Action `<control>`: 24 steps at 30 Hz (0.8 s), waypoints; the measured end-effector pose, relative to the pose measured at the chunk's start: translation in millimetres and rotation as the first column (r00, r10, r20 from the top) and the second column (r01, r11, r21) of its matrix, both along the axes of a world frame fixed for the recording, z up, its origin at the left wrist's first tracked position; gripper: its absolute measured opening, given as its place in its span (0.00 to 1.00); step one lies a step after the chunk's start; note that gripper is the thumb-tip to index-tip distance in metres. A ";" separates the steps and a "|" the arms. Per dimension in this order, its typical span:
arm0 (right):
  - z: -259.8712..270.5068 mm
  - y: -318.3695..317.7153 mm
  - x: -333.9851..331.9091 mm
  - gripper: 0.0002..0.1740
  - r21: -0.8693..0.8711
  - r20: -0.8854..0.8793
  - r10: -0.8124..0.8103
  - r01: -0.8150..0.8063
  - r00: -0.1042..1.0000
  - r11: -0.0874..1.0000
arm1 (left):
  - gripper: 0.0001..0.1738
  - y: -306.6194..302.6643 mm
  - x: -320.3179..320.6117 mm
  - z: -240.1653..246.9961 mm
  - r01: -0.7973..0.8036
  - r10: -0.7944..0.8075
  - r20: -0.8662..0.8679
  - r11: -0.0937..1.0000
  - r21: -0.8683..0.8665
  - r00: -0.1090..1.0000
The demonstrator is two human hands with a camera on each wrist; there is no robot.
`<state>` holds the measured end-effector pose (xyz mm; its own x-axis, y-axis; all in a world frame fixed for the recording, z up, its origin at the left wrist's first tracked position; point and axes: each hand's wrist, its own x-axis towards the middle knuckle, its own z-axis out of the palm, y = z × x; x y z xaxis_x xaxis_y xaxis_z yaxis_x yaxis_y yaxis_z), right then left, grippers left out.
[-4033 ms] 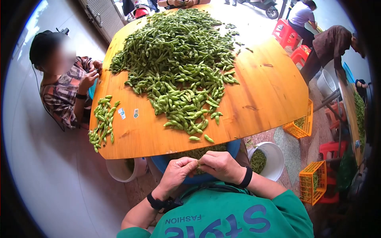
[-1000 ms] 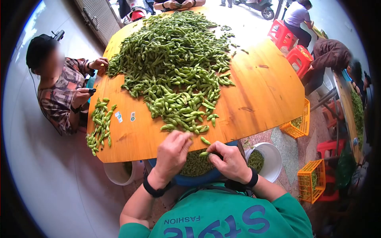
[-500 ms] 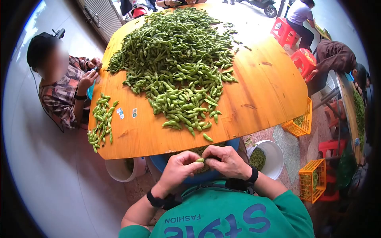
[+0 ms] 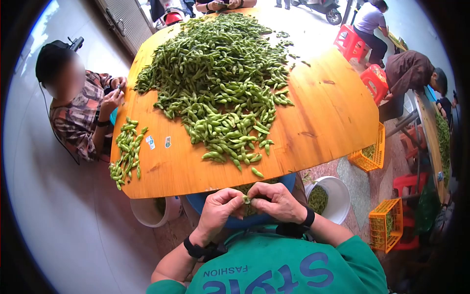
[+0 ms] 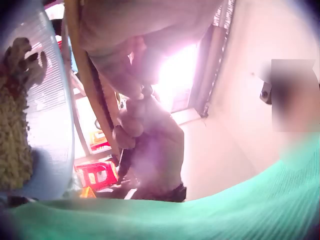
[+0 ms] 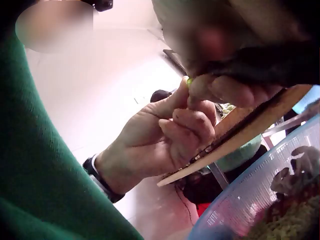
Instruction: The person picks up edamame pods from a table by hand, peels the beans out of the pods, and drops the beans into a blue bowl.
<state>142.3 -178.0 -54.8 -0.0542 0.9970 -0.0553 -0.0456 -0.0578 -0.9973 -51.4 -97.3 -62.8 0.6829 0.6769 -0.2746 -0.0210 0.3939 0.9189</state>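
Note:
Over the blue basin (image 4: 290,183), my two hands meet at their fingertips around one soybean pod (image 4: 246,199). My left hand (image 4: 218,210) pinches its left end, and my right hand (image 4: 278,201) pinches the other between thumb and curled fingers. The pod looks pale and partly opened in the head view; only a small green bit (image 6: 189,81) shows in the right wrist view. Below the hands, the basin holds a layer of shelled beans (image 5: 15,145). A single pod (image 4: 257,172) lies by the table's near edge, just beyond my hands.
A big heap of pods (image 4: 220,73) covers much of the wooden table (image 4: 333,117). Another small pile (image 4: 128,149) lies at its left edge, beside a seated person (image 4: 73,103). White buckets (image 4: 338,188) stand either side of the basin; yellow crates (image 4: 386,224) are on the right.
My left hand has come back from the table edge to meet my right hand above the basin. The pod, whole and green half a second ago, now looks pale and split.

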 end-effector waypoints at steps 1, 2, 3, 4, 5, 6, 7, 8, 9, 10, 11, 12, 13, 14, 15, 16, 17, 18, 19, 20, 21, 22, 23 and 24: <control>0.3 0.5 0.7 0.05 -0.019 -0.073 0.022 -0.023 0.997 1.000 | 0.08 1.6 -0.9 -2.4 0.032 -0.026 0.050 0.993 -0.110 0.998; -2.5 0.3 3.7 0.05 -0.036 -0.152 0.076 -0.083 0.985 0.996 | 0.10 3.2 -1.6 -3.7 0.071 -0.049 0.105 0.975 -0.213 0.993; -4.9 -0.6 4.2 0.05 -0.060 -0.191 0.088 -0.101 0.978 0.993 | 0.10 3.9 -2.6 -4.4 0.078 -0.056 0.117 0.977 -0.197 0.992; -8.2 -1.2 3.7 0.05 -0.082 -0.217 0.083 -0.103 0.973 0.991 | 0.11 4.0 -3.8 -6.2 0.096 -0.066 0.126 0.963 -0.250 0.990; -11.6 -1.6 2.5 0.05 -0.100 -0.238 0.072 -0.098 0.969 0.990 | 0.12 5.2 -3.7 -8.3 0.122 -0.084 0.139 0.947 -0.298 0.987; -15.1 -2.0 0.1 0.05 -0.093 -0.217 0.057 -0.079 0.975 0.993 | 0.12 5.2 -3.8 -7.6 0.130 -0.107 0.107 0.963 -0.235 0.988; -17.5 -2.2 -2.7 0.05 -0.086 -0.192 0.039 -0.056 0.981 0.995 | 0.12 5.9 -3.1 -6.0 0.116 -0.114 0.026 0.981 -0.154 0.993; -18.2 -2.5 -5.3 0.05 -0.015 -0.068 0.003 -0.004 0.998 1.000 | 0.12 8.1 -4.0 -7.3 0.131 -0.133 -0.016 0.986 -0.107 0.991; -18.4 -1.8 -7.7 0.06 0.058 0.052 -0.045 0.042 0.998 0.997 | 0.11 8.5 -3.5 -4.2 0.119 -0.120 -0.005 0.988 -0.100 0.993; -14.6 -0.8 -11.2 0.08 0.127 0.040 -0.096 0.090 0.995 0.988 | 0.12 10.4 -5.0 -5.6 0.135 -0.133 0.025 0.982 -0.132 0.991; -8.5 -1.7 -13.8 0.10 0.191 0.020 -0.140 0.133 0.990 0.973 | 0.12 11.7 -6.5 -7.2 0.148 -0.141 0.050 0.974 -0.171 0.989; -2.8 -3.3 -11.6 0.10 0.178 -0.012 -0.089 0.090 0.996 0.980 | 0.12 11.9 -4.7 -6.3 0.163 -0.149 0.071 0.954 -0.251 0.986; 2.2 -4.4 -10.8 0.10 0.182 0.032 -0.068 0.061 0.997 0.981 | 0.13 12.5 -3.6 -6.8 0.174 -0.153 0.089 0.927 -0.332 0.984; 1.5 -4.4 -9.9 0.10 0.211 0.053 -0.090 0.076 0.995 0.975 | 0.12 15.2 -5.2 -14.0 0.198 -0.172 0.106 0.915 -0.351 0.979; -0.1 -5.0 -10.2 0.10 0.237 0.072 -0.109 0.089 0.991 0.967 | 0.12 14.9 -3.6 -13.1 0.207 -0.181 0.109 0.917 -0.342 0.977; -1.9 -4.8 -9.0 0.10 0.246 0.076 -0.115 0.093 0.990 0.965 | 0.12 12.9 -1.1 -10.6 0.170 -0.150 0.083 0.915 -0.366 0.985; -4.3 -4.6 -7.6 0.09 0.308 0.193 -0.167 0.102 0.967 0.946 | 0.11 11.3 0.6 -9.6 0.130 -0.118 0.055 0.911 -0.391 0.992; -6.1 -5.2 -6.6 0.09 0.369 0.303 -0.222 0.100 0.927 0.924 | 0.11 10.3 1.9 -9.2 0.099 -0.101 0.012 0.932 -0.349 0.995; -7.5 -6.1 -5.1 0.09 0.377 0.305 -0.221 0.095 0.926 0.921 | 0.11 10.0 4.3 -7.8 0.097 -0.097 0.015 0.935 -0.341 0.995; -8.9 -6.7 -3.5 0.08 0.419 0.389 -0.248 0.069 0.887 0.905 | 0.12 8.8 6.0 -4.5 0.106 -0.129 -0.055 0.945 -0.310 0.990; -10.4 -5.8 -2.9 0.08 0.459 0.463 -0.269 0.031 0.844 0.888 | 0.13 7.2 5.3 -1.2 0.105 -0.145 -0.129 0.955 -0.279 0.981; -9.7 -6.8 -4.5 0.07 0.486 0.499 -0.299 0.023 0.814 0.873 | 0.15 8.0 5.8 -1.2 0.122 -0.182 -0.188 0.948 -0.292 0.965; -10.6 -6.6 -4.6 0.07 0.513 0.524 -0.317 0.004 0.790 0.859 | 0.16 7.2 6.2 1.8 0.138 -0.204 -0.176 0.935 -0.325 0.963; -11.8 -6.7 -4.8 0.07 0.505 0.561 -0.317 -0.012 0.765 0.863 | 0.16 6.1 6.8 1.2 0.150 -0.220 -0.204 0.939 -0.310 0.954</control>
